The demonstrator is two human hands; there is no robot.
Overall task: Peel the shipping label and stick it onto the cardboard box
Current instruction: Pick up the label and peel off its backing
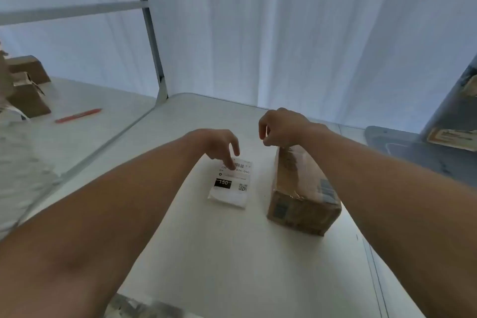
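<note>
meanwhile the white rectangular shipping label (pixel 231 181), printed with a barcode, a black block and a qr code, lies flat on the white table (pixel 232 266), just left of the long brown cardboard box (pixel 302 193) wrapped in clear tape. the left hand (pixel 219 146) reaches down with fingers loosely spread, one fingertip pressing the label's far end near the barcode. the right hand (pixel 282 128) hovers over the far end of the box, fingers curled inward with thumb and forefinger close together; whether they pinch anything cannot be told. a red pen (pixel 78 115) lies on the neighbouring table at the left.
</note>
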